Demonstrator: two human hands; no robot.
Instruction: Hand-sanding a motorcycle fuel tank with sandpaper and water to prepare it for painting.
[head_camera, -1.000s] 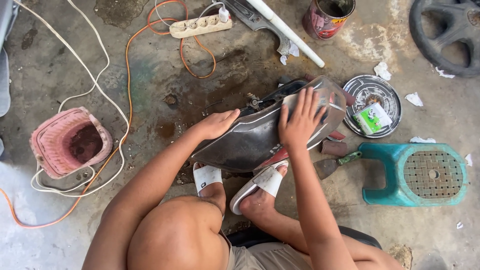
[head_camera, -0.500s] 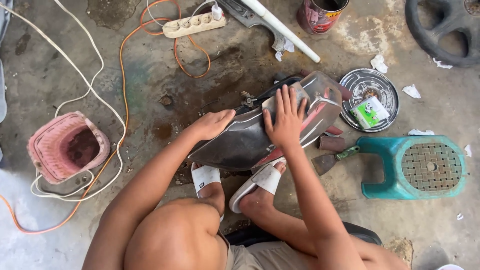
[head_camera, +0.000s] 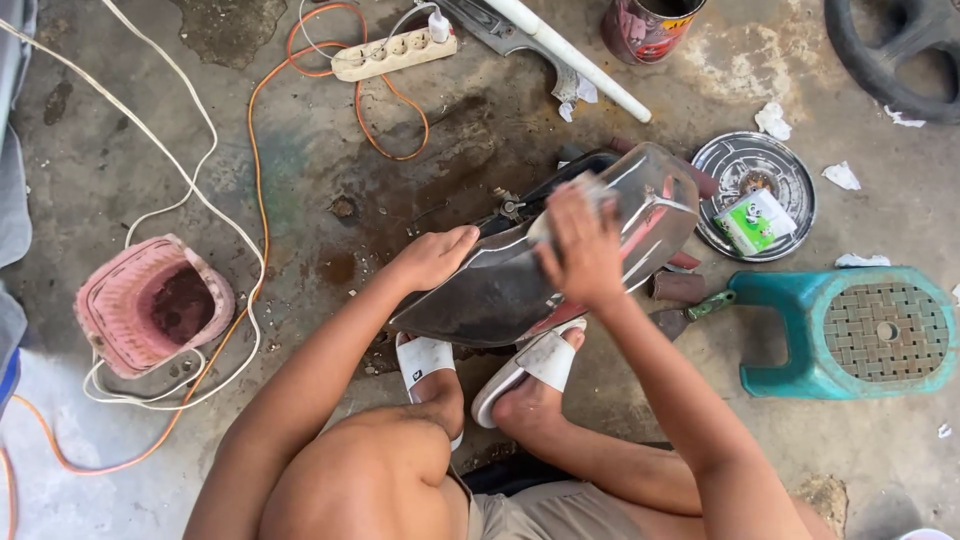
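Both hands rested on one thing — a long, dark grey, glossy curved panel (head_camera: 500, 290), plastic by its sheen, that lay on the stained concrete floor (head_camera: 150, 120) just ahead of the person's white-strapped sandals (head_camera: 425, 362). Its long axis ran from lower left to upper right, the far end clearer and paler, with red showing under the lower edge. Left hand (head_camera: 435, 257) lay palm-down with fingers together on the nearer, darker stretch, pressing rather than gripping. Right hand (head_camera: 583, 248) sat further along toward the pale end, fingers curled on the surface; blurred, so I could not tell whether anything was pinched beneath them.

Containers: pink woven basket (head_camera: 150, 305), well left of the panel, interior dark with nothing distinct inside. Round metal dish (head_camera: 730, 165), just right of the panel's far end, held a small green-and-white packet (head_camera: 757, 221). Red tin can (head_camera: 650, 25) at the top edge — contents not visible. Teal plastic stool (head_camera: 850, 335) stood to the right.
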